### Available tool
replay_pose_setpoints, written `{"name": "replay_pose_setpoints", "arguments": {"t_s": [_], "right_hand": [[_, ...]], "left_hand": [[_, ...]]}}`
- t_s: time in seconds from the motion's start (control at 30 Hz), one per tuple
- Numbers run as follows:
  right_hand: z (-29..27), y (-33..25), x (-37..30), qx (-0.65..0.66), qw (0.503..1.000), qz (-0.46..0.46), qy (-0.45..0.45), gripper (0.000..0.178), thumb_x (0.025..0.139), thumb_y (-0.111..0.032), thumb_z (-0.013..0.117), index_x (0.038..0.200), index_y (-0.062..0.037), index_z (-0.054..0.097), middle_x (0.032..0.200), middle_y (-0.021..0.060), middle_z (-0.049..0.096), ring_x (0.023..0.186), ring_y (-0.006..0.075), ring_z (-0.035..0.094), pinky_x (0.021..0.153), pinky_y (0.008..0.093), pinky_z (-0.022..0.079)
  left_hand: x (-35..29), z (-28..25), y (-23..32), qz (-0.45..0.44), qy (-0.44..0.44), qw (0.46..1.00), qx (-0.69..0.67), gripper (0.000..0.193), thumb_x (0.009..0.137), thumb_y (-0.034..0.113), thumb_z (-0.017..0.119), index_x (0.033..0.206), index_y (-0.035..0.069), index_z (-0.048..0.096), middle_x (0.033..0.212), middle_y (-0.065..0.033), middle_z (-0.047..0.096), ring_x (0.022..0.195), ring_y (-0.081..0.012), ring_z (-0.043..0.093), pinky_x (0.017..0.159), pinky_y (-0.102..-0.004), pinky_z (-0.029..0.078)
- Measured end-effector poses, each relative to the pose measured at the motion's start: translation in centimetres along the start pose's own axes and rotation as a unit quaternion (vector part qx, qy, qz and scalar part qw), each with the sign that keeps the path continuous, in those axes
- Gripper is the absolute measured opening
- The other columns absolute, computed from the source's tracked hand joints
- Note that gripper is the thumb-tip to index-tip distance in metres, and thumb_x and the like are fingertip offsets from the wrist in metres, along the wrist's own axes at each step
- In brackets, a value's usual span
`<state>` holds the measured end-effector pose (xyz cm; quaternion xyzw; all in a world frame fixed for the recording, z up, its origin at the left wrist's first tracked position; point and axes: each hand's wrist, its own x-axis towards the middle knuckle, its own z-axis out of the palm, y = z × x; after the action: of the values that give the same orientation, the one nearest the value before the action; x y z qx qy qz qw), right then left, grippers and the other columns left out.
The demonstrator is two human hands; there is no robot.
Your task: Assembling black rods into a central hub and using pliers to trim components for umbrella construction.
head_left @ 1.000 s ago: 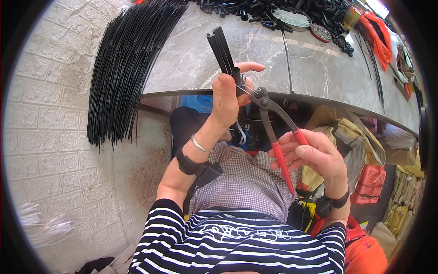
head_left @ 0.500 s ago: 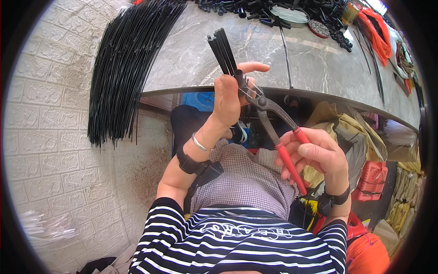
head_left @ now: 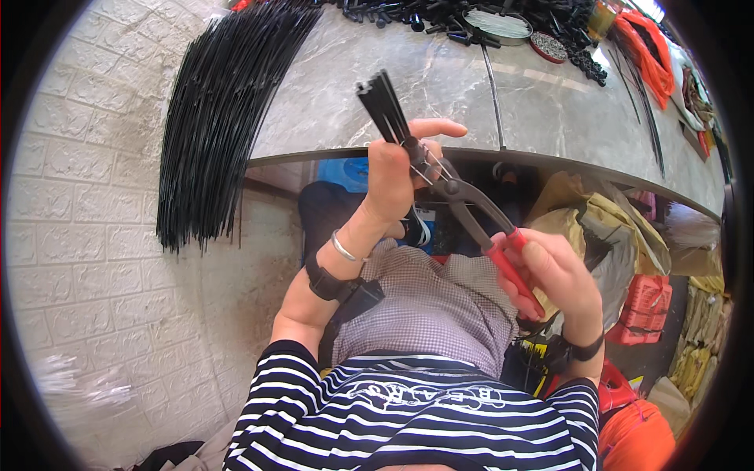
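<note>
Near the centre of the frame, the left hand (head_left: 393,177) is closed around a small bundle of black rods (head_left: 385,110) that sticks up toward the top. The right hand (head_left: 550,275), right of centre, grips the red handles of pliers (head_left: 471,212) whose nose meets the bundle just beside the left fingers. At the upper left, a big sheaf of black rods (head_left: 220,118) hangs over the grey marble counter (head_left: 440,86).
</note>
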<state>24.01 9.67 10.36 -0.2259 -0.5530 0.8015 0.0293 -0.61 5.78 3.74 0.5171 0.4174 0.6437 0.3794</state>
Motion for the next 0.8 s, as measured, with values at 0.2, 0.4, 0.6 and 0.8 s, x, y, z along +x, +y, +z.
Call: {"name": "replay_pose_setpoints", "arguments": {"t_s": [0.2, 0.4, 0.6, 0.8], "right_hand": [[0.1, 5.1, 0.7, 0.053, 0.998, 0.003, 0.045, 0.013, 0.084, -0.014, 0.061, 0.088, -0.003, 0.053, 0.069, -0.0016, 0.052, 0.057, 0.0048, 0.046, 0.05, 0.0253, 0.035], [0.5, 5.2, 1.7, -0.526, 0.75, -0.234, 0.326, 0.033, 0.073, -0.002, 0.067, 0.104, -0.0037, 0.055, 0.082, 0.0153, 0.063, 0.067, 0.0319, 0.063, 0.058, 0.0383, 0.051], [1.2, 3.9, 0.1, -0.471, 0.837, -0.137, 0.242, 0.044, 0.08, -0.006, 0.065, 0.122, -0.0071, 0.05, 0.083, 0.0181, 0.062, 0.071, 0.033, 0.063, 0.061, 0.0352, 0.05], [0.1, 4.2, -1.1, 0.001, 0.999, -0.007, 0.039, 0.015, 0.089, -0.012, 0.057, 0.096, -0.0002, 0.052, 0.075, -0.0002, 0.058, 0.063, 0.0052, 0.054, 0.055, 0.0245, 0.043]], "left_hand": [[0.0, 1.1, -0.5, -0.024, 0.009, 1.0, 0.013, 0.113, 0.071, 0.088, 0.028, 0.111, -0.015, 0.054, 0.05, 0.0048, 0.042, 0.045, -0.0027, 0.036, 0.043, -0.019, 0.027], [0.1, 1.7, 0.1, -0.03, 0.015, 0.999, 0.017, 0.114, 0.065, 0.089, 0.03, 0.11, -0.012, 0.057, 0.051, 0.0066, 0.043, 0.045, -0.0011, 0.035, 0.041, -0.0175, 0.027], [0.1, 1.8, 0.5, -0.034, 0.011, 0.999, 0.015, 0.115, 0.063, 0.089, 0.029, 0.108, -0.012, 0.058, 0.05, 0.007, 0.043, 0.043, -0.0004, 0.035, 0.04, -0.0171, 0.027], [0.1, 1.3, 0.1, -0.026, -0.007, 0.999, 0.02, 0.117, 0.062, 0.09, 0.027, 0.108, -0.013, 0.058, 0.048, 0.0061, 0.043, 0.042, -0.0009, 0.036, 0.039, -0.0174, 0.028]]}}
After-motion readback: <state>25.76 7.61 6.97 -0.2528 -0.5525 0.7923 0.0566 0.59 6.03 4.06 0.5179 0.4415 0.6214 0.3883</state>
